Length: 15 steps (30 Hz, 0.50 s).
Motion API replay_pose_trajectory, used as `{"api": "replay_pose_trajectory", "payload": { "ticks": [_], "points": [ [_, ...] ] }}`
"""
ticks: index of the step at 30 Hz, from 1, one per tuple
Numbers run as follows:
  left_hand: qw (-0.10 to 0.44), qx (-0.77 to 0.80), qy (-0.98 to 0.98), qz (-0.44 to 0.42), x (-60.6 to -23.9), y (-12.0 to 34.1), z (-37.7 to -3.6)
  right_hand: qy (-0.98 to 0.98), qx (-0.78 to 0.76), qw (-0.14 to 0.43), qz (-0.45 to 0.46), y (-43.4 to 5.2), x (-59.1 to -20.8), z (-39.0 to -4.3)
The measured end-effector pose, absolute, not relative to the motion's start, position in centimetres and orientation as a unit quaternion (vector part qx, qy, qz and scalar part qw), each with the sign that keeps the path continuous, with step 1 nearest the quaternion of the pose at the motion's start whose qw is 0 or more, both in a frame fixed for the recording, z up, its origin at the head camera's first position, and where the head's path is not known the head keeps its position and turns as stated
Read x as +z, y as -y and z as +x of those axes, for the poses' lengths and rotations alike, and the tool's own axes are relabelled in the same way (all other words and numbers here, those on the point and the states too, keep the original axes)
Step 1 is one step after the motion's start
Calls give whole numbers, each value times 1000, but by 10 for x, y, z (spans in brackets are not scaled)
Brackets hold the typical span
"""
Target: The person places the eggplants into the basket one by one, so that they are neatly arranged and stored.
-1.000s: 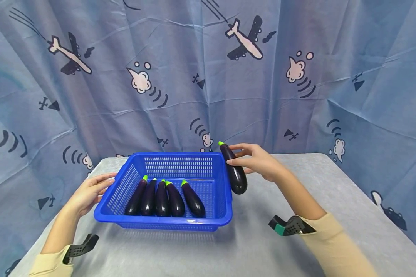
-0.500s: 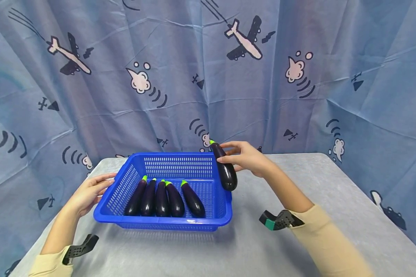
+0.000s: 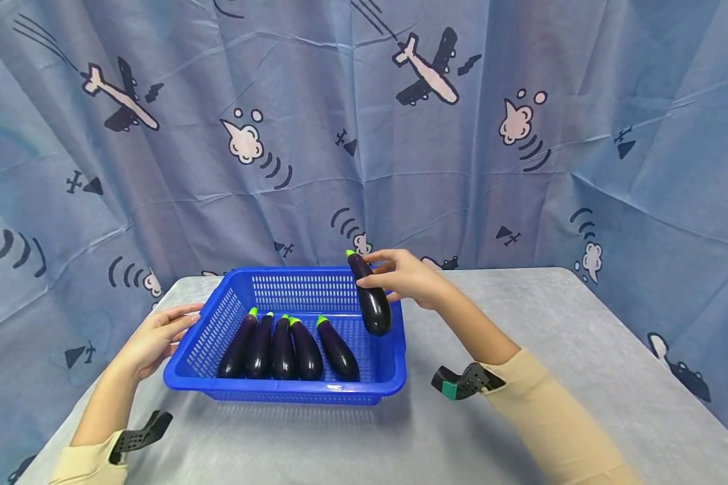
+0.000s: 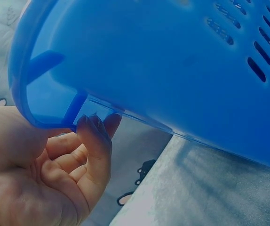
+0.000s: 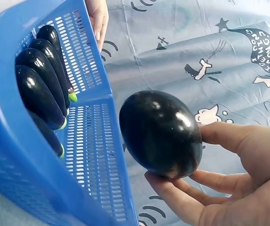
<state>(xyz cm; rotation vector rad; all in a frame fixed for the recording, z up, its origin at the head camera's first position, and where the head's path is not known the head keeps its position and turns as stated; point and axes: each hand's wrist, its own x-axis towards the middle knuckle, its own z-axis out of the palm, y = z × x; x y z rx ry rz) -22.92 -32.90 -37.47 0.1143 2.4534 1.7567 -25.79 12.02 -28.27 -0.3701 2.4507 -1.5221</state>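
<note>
My right hand [image 3: 403,277] grips a dark purple eggplant [image 3: 370,296] with a green stem, tilted above the right side of the blue plastic basket [image 3: 376,387]. In the right wrist view the eggplant's round end [image 5: 161,134] sits between my thumb and fingers, beside the basket wall [image 5: 97,155]. Several more eggplants [image 3: 288,347] lie side by side on the basket floor. My left hand [image 3: 158,333] rests against the basket's left rim; in the left wrist view its fingers [image 4: 95,141] touch under the rim [image 4: 45,120].
The basket stands on a grey table [image 3: 522,404] with bare surface right of it and in front. A blue curtain printed with planes [image 3: 425,67] hangs behind the table. Black clips sit on both beige sleeves [image 3: 461,382].
My right hand has carried the eggplant leftward, from outside the basket's right wall to above its right side. The left hand has stayed on the rim.
</note>
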Motion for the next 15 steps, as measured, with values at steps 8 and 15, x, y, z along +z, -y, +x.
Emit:
{"api": "replay_pose_trajectory", "payload": {
  "ticks": [8, 15],
  "points": [
    [63, 584, -808, 40, -375, 329, -230, -833, -522, 130, -132, -105, -283, -258],
    [63, 584, -808, 40, -375, 329, -231, -822, -535, 149, -130, -90, -287, -263]
  ]
}}
